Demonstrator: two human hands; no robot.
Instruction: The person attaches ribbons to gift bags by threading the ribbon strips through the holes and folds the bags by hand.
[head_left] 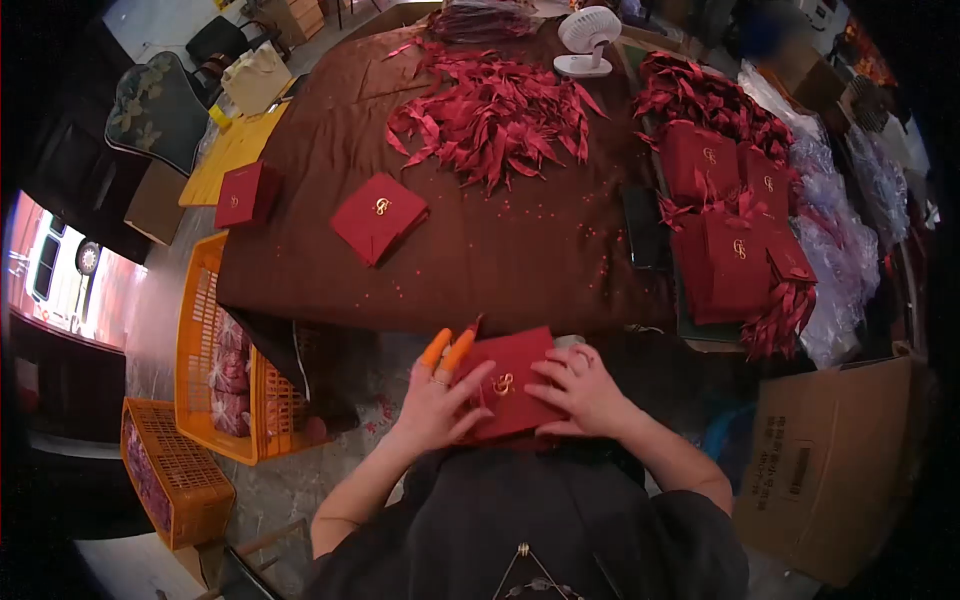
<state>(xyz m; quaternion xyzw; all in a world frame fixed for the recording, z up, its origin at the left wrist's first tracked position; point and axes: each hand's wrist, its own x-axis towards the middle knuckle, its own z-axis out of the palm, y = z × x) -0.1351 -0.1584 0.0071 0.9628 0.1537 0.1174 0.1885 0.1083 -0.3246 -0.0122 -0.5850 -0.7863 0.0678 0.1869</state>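
Note:
A small red paper bag with a gold monogram is tilted over my lap, close to the table's front edge. My left hand grips the bag's left side and wears orange finger cots on two fingers. Beside those fingertips a thin dark pointed tip sticks up; I cannot make out what it belongs to. My right hand holds the bag's right side, fingers spread across its front. The undersides of both hands are hidden.
A brown cloth-covered table bears a heap of red ribbons, a red bag, a red box and a white fan. Stacked red bags stand right. Orange crates stand left, a cardboard box lower right.

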